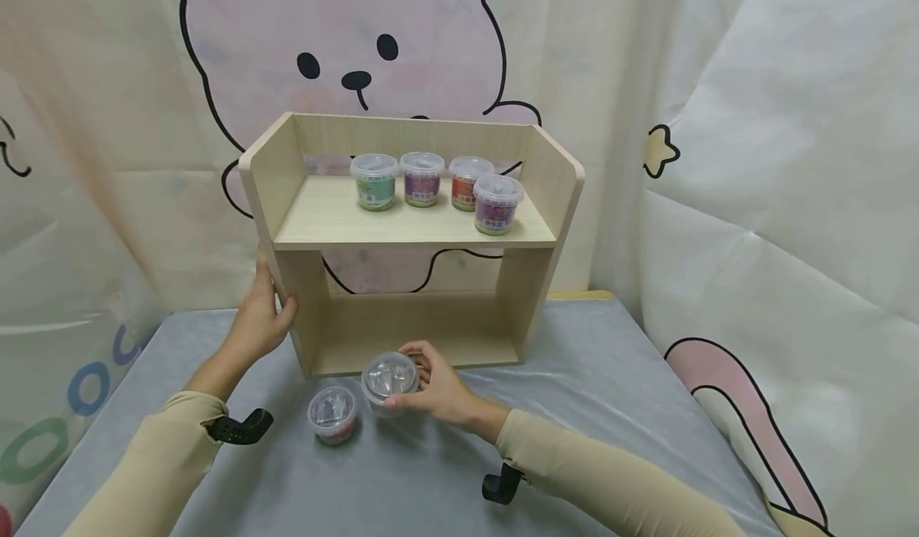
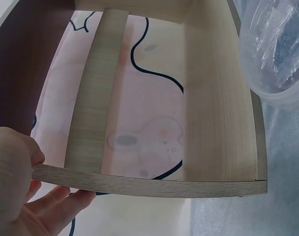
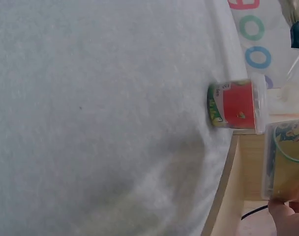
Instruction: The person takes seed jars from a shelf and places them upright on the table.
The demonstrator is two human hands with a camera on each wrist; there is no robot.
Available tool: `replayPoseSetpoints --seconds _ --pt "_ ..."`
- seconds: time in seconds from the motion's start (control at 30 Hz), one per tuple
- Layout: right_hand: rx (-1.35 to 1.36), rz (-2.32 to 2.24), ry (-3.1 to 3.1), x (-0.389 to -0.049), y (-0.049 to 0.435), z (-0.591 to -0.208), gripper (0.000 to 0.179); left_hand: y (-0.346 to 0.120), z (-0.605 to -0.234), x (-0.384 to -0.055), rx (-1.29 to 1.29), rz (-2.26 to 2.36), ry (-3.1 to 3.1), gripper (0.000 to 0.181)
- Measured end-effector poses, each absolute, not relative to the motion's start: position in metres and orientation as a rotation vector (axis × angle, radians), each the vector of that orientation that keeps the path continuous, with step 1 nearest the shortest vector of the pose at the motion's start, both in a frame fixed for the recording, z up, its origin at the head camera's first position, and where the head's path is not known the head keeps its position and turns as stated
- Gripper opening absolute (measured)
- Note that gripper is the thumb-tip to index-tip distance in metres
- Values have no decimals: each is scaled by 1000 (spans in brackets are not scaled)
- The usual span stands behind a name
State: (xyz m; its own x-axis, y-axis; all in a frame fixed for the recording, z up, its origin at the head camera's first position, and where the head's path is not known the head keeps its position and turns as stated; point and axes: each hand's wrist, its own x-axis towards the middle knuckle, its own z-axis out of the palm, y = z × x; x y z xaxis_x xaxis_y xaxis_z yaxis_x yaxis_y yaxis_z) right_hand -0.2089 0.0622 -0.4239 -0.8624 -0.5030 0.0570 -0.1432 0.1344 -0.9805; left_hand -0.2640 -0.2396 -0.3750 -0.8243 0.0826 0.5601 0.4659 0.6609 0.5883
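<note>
Pale wood makes up the shelf that we see standing in the middle of the frame, on a blue-grey cloth. At centre left, our left hand grasps its side panel; the left wrist view shows the thumb on one face of the edge and the fingers on the other. Just below centre, our right hand grips a clear-lidded tub between thumb and fingers, in front of the shelf's lower opening; whether it touches the wood we cannot tell. Its contents look yellowish at the right edge of the right wrist view.

Just beside it, lower left of centre, a red tub stands upright on the cloth. Above centre, we count four tubs on the upper board: green, purple, orange-red and, nearer the front at right, another purple one.
</note>
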Motion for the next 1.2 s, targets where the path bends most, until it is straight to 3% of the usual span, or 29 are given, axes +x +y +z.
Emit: replayPoseSetpoints --seconds 1.2 --pt "-554 -1781 2103 -211 53 -474 72 -241 -380 -269 -396 -1076 -2402 97"
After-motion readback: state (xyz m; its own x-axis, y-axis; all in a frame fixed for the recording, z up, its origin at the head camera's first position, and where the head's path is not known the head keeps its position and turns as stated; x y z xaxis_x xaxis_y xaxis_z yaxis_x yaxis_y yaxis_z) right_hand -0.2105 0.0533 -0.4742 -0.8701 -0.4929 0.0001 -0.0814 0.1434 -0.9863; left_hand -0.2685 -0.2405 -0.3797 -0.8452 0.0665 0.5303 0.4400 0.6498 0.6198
